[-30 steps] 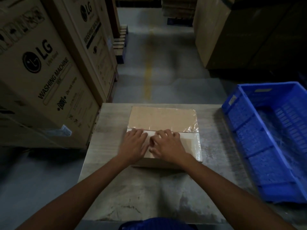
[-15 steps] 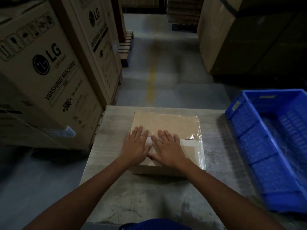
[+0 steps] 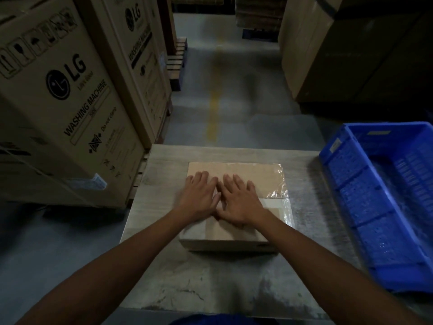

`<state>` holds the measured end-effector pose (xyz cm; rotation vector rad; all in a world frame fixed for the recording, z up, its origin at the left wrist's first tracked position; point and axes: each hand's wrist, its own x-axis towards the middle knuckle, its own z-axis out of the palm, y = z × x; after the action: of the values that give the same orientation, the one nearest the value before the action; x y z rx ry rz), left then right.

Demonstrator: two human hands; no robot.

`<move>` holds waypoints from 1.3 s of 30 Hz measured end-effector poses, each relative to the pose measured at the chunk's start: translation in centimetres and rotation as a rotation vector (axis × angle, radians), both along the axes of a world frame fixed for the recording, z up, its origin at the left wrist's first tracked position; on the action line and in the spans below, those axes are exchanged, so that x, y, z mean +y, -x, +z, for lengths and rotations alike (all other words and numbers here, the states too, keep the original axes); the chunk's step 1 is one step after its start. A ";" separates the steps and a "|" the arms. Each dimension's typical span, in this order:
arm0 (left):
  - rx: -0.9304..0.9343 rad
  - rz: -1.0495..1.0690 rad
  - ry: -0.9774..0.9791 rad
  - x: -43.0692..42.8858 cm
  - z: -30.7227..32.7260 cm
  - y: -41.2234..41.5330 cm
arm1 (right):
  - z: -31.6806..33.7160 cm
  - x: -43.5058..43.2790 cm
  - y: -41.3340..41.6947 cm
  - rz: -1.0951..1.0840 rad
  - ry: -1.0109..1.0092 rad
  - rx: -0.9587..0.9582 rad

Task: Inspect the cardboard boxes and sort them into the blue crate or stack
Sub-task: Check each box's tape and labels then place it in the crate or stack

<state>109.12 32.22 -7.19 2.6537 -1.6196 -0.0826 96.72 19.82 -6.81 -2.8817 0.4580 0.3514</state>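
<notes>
Head view: a flat, shallow brown cardboard box [image 3: 253,177] lies in the middle of a pale, scuffed grey table [image 3: 187,277]. The person's left hand [image 3: 199,195] and right hand [image 3: 239,202] lie side by side on its lid. Both palms are down with the fingers straight and spread. They press on the lid and grip nothing.

A glossy, crinkled clear film [image 3: 278,191] covers the right part of the lid. In this dim light I can't say whether it is wide tape or loose wrap. The card itself looks matt and smooth, with crisp edges along the near wall.

To the right, well apart from the box, stands a blue perforated plastic crate [image 3: 344,184] with ribbed walls. Tall printed washing-machine cartons [image 3: 70,113] stand at the left, on the grey concrete floor [image 3: 234,66].

As I see it, the risks come from the poor light and that film. A dent or tear could pass unnoticed in the gloom and the box be sorted wrongly. A palm on the slick film may skid when the box is lifted or turned. Too hard a press in the middle could bow the thin lid. A careless shove could slide the box on the worn tabletop toward an edge.
</notes>
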 end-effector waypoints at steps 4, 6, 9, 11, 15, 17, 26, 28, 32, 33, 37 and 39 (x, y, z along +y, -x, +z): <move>0.138 -0.035 -0.020 -1.5 -1.0 0.1 | 1.1 -2.3 0.2 -0.162 -0.016 0.078; 0.153 -0.065 -0.066 -1.7 -1.4 0.3 | 0.3 -2.9 1.1 -0.259 -0.050 0.114; 0.141 -0.067 -0.137 -2.3 -0.7 0.3 | -0.2 -2.8 1.4 -0.243 -0.068 0.116; 0.120 -0.069 -0.186 -3.6 0.5 -0.1 | 0.8 -3.2 1.3 -0.216 -0.106 0.121; 0.198 -0.156 -0.185 -6.5 1.1 1.3 | 2.0 -5.8 2.8 -0.264 -0.132 0.136; 0.233 -0.163 -0.197 -7.0 -0.3 3.1 | 1.1 -6.3 4.2 -0.305 -0.059 0.139; 0.237 -0.097 -0.099 -7.2 -0.5 4.9 | 1.2 -7.2 5.9 -0.334 -0.177 0.016; 0.220 -0.104 -0.053 -6.0 -1.5 6.1 | 0.3 -6.1 7.6 -0.364 -0.134 -0.012; 0.239 -0.105 -0.060 -5.7 -2.3 6.3 | -0.4 -5.0 8.1 -0.371 -0.053 0.029; 0.247 -0.102 -0.046 -5.8 -2.1 6.3 | 0.0 -5.0 7.7 -0.372 -0.043 0.050; 0.244 -0.059 0.011 -3.6 -1.6 6.9 | -0.2 -2.8 7.9 -0.379 -0.015 0.039; 0.198 -0.016 -0.020 -1.9 -1.8 7.2 | -1.0 -1.7 8.7 -0.378 0.028 0.002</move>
<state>101.93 30.29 -8.98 2.5515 -1.5846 -0.3520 88.06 18.13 -7.86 -2.7372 0.9932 0.2836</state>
